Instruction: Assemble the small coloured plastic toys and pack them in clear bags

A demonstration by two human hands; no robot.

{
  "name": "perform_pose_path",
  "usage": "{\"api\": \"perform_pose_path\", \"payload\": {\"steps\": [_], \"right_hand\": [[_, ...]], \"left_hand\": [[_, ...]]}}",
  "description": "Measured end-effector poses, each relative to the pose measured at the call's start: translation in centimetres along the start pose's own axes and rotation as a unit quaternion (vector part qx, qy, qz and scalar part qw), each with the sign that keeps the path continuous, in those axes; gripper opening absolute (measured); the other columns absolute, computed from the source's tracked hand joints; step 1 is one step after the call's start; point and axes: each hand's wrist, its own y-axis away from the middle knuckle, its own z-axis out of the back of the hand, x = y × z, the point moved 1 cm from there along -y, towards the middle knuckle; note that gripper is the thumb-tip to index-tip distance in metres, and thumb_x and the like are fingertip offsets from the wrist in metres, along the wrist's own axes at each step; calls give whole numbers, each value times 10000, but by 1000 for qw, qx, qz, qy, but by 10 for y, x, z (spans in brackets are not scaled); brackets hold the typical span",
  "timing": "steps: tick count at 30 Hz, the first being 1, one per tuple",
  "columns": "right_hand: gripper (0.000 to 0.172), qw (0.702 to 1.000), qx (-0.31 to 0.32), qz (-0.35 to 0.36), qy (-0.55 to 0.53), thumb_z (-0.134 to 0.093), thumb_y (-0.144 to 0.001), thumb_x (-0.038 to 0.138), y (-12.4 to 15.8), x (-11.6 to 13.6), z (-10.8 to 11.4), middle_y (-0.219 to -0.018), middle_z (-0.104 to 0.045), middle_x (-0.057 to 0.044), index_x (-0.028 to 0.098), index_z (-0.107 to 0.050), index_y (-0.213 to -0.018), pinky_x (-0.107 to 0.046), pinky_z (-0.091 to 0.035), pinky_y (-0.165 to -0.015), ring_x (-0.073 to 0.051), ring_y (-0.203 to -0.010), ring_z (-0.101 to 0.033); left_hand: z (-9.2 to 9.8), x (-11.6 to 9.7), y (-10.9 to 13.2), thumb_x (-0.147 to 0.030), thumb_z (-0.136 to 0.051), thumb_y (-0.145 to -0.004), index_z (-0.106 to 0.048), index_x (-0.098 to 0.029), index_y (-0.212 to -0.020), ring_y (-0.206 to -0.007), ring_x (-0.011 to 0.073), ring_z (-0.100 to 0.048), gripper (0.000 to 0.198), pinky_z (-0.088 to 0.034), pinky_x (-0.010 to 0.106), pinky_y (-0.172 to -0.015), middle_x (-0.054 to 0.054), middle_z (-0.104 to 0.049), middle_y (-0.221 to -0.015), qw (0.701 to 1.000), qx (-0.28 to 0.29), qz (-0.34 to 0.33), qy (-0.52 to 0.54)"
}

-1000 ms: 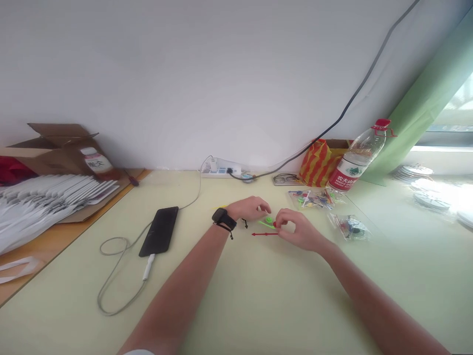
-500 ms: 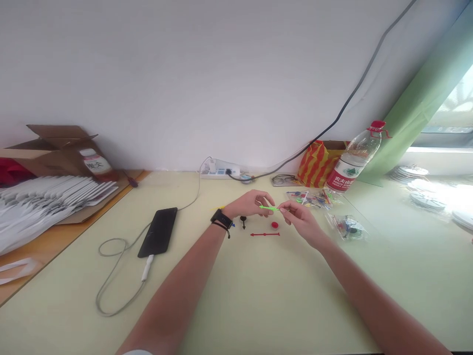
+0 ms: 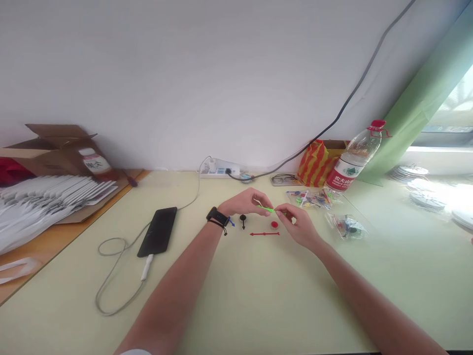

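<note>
Gripping green strip [image 3: 271,210] between closed fingertips of left hand [image 3: 244,202] and right hand [image 3: 302,229], right of frame centre; running crosswise, dipping slightly rightward, with pointing end too small to tell.

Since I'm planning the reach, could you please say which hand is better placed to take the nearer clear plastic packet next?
Probably the right hand: it is closer to the nearer clear plastic packet, while the left hand would have to reach past it. Both hands are at the green arrow.
</note>
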Motion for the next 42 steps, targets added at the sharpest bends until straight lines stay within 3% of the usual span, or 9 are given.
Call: {"api": "perform_pose_path", "payload": {"steps": [7, 25, 30, 35, 42], "right_hand": [[212, 999, 17, 39, 5, -541, -1057, 386, 5, 2, -4, -892, -720, -50, 238, -684, -1005, -302, -474, -581, -183, -678, -618], [178, 996, 23, 83, 37, -501, -1076, 331, 8, -1, -8, -912, -700, -60, 247, -654, -1041, -327, -499, -616, -189, -699, -646], [174, 996, 30, 75, 44, -492, -1080, 324, 9, -3, -9, -935, -705, -54, 255, -648, -1045, -331, -503, -634, -191, -721, -672], [180, 997, 32, 59, 47, -506, -1072, 355, 9, -2, -10, -930, -725, -57, 250, -648, -1040, -335, -502, -635, -196, -720, -671], [256, 998, 51, -11, -39, -559, -1045, 469, 6, 4, -9, -806, -712, -30, 233, -656, -1017, -297, -502, -574, -190, -682, -669]], "left_hand": [[2, 2, 2, -393, -924, -715, -817, -181, -1055, -1003, 253, -759, 415, -568, 380, -934, 109, -806, -1091, 999, 20, 20, 19], [3, 1, 3, -369, -943, -681, -831, -171, -974, -950, 252, -769, 371, -581, 350, -870, 110, -816, -1029, 998, 38, 40, -3], [5, 2, 4, -364, -953, -664, -832, -173, -974, -937, 247, -772, 384, -581, 343, -863, 107, -819, -1021, 999, 27, 38, -9], [5, 8, 3, -366, -960, -656, -827, -179, -970, -893, 235, -778, 389, -589, 343, -841, 102, -823, -984, 998, 53, 36, 0], [5, 13, 3, -337, -929, -689, -821, -160, -928, -830, 207, -764, 316, -581, 317, -775, 94, -819, -907, 999, 40, 21, 16]]}}
